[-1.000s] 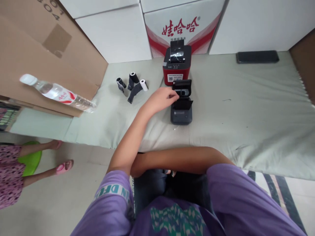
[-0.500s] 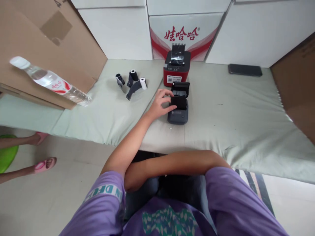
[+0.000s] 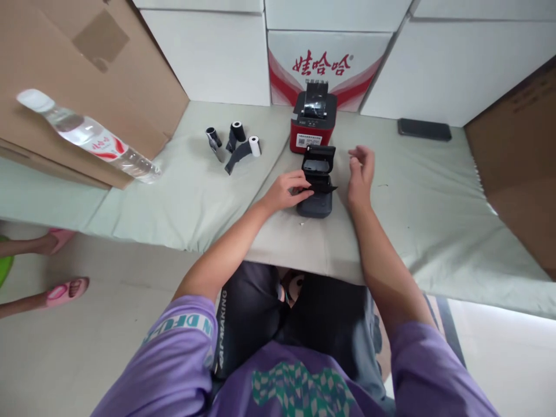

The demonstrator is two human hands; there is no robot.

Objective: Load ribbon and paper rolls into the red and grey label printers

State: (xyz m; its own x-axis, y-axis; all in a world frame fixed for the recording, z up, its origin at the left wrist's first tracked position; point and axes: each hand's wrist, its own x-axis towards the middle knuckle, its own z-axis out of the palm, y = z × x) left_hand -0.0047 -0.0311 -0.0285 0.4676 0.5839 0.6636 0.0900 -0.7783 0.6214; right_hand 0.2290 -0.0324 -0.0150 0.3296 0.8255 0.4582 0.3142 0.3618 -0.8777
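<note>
A small dark label printer [image 3: 315, 207] sits on the cloth-covered bench with its lid [image 3: 320, 152] raised. From its mouth comes a black paper strip [image 3: 324, 188], its free end pointing right. My left hand [image 3: 289, 190] is at the printer's left side, thumb and fingertips closed on the strip. To the right of the printer, apart from it, my right hand [image 3: 360, 174] is held up with loosely bent fingers and nothing in it. Just behind stands a red and black printer [image 3: 313, 121] with a black strip [image 3: 315, 99] sticking up from its top.
Several black paper rolls, one a white-cored roll [image 3: 254, 146], lie on the left. A water bottle [image 3: 102, 145] leans by a cardboard box [image 3: 143, 69]. A dark phone [image 3: 424, 130] lies at the back right, before white boxes [image 3: 452, 69]. Another person's feet in pink slippers [image 3: 67, 291] show lower left.
My right arm has come up from across my lap to beside the small printer. The black strip, upright before, now leans flatter with its end to the right; my left hand stays at it.
</note>
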